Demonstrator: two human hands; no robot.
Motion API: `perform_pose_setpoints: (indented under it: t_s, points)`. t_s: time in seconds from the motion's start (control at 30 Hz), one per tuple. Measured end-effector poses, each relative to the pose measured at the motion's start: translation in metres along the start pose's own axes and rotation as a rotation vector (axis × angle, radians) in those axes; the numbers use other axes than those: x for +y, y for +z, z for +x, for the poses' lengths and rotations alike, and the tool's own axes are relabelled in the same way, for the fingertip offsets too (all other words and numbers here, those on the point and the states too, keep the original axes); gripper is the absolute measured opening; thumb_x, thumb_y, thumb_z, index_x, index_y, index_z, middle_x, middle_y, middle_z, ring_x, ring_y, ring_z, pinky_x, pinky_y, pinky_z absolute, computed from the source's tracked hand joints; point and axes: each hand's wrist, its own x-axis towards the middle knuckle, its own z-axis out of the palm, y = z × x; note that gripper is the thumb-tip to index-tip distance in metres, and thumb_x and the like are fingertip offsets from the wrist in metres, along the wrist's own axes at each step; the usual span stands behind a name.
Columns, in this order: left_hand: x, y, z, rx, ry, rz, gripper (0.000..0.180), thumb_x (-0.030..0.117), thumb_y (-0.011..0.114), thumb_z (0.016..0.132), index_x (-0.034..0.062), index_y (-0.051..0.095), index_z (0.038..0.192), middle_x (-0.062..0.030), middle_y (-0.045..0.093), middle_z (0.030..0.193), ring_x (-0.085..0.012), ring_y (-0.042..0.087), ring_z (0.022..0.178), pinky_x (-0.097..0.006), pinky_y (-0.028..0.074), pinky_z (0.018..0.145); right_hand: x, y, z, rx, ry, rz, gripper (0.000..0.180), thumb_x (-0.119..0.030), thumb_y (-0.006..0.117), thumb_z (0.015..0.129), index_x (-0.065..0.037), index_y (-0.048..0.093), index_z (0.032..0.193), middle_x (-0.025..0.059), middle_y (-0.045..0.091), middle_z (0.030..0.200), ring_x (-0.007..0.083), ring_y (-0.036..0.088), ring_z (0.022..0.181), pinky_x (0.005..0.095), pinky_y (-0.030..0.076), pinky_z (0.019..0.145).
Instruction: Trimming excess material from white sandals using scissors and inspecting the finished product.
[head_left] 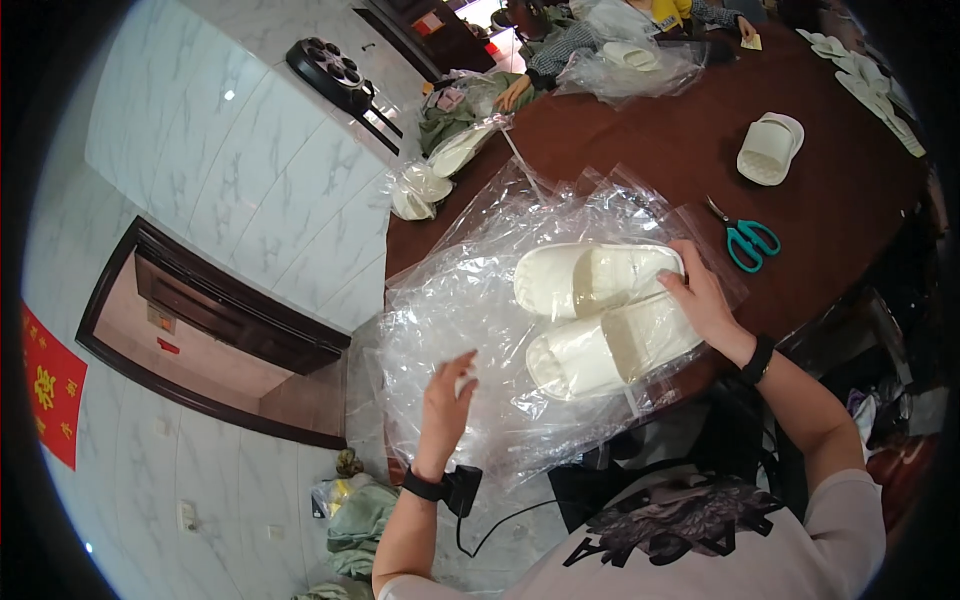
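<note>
A pair of cream slide slippers lies side by side on a spread of clear plastic bags, toes to the left. Around the heel end of the farther slipper, my right hand is closed, its thumb on top of the sole. Whether film covers the slippers, I cannot tell. My left hand hovers at the near left part of the bags, fingers apart and holding nothing. Scissors with teal handles rest on the brown table beyond my right hand.
Another cream slipper pair sits on the brown table farther back. More slippers line the far right edge. Wrapped slippers are at the left edge. Across the table, co-workers' hands show near bagged slippers.
</note>
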Motion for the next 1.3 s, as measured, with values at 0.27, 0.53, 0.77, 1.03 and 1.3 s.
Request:
perform_pose_setpoints:
  t_s: [0.27, 0.53, 0.77, 1.03, 1.3]
  points:
    - [-0.027, 0.07, 0.048, 0.108, -0.057, -0.069, 0.039, 0.014, 0.053, 0.1, 0.0011, 0.047, 0.136, -0.0275, 0.055, 0.122, -0.0393, 0.057, 0.111, -0.044, 0.046, 0.093, 0.023, 0.001, 0.009, -0.159, -0.023, 0.567, 0.032, -0.02, 0.051, 0.1, -0.005, 0.052, 0.128, 0.0071, 0.063, 0.113, 0.0158, 0.058, 0.101, 0.0299, 0.046, 0.09]
    - [-0.032, 0.097, 0.051, 0.176, -0.369, -0.359, 0.03, 0.008, 0.05, 0.099, 0.0065, 0.059, 0.128, -0.0173, 0.058, 0.1, -0.0289, 0.059, 0.084, -0.038, 0.049, 0.077, 0.029, 0.012, 0.008, -0.092, 0.266, 0.648, 0.033, -0.021, 0.054, 0.1, -0.005, 0.054, 0.13, 0.0089, 0.065, 0.105, 0.0152, 0.06, 0.095, 0.03, 0.047, 0.086]
    - [-0.036, 0.09, 0.047, 0.331, -0.164, -0.205, 0.031, -0.001, 0.052, 0.094, 0.0097, 0.066, 0.12, -0.0099, 0.057, 0.093, -0.019, 0.054, 0.071, -0.033, 0.046, 0.065, 0.004, 0.013, 0.003, -0.107, -0.009, -0.088, 0.048, -0.033, 0.06, 0.095, -0.004, 0.047, 0.132, 0.0307, 0.064, 0.105, 0.0488, 0.061, 0.101, 0.053, 0.046, 0.087]
    - [-0.046, 0.042, 0.037, 0.543, -0.18, -0.001, 0.03, -0.008, 0.054, 0.091, 0.007, 0.071, 0.11, -0.0108, 0.054, 0.088, -0.0227, 0.054, 0.075, -0.034, 0.045, 0.069, 0.015, -0.092, 0.015, 0.154, -0.048, -0.203, 0.035, -0.026, 0.062, 0.095, -0.002, 0.053, 0.119, 0.0187, 0.067, 0.098, 0.0275, 0.067, 0.09, 0.0386, 0.05, 0.08]
    - [-0.05, 0.046, 0.036, 0.4, -0.271, -0.182, 0.026, 0.001, 0.062, 0.091, 0.006, 0.07, 0.116, -0.0101, 0.058, 0.099, -0.0187, 0.058, 0.073, -0.033, 0.049, 0.068, -0.012, -0.183, 0.018, 0.602, -0.126, -0.139, 0.032, -0.024, 0.059, 0.098, -0.004, 0.056, 0.123, 0.0107, 0.064, 0.108, 0.0145, 0.058, 0.097, 0.0299, 0.047, 0.088]
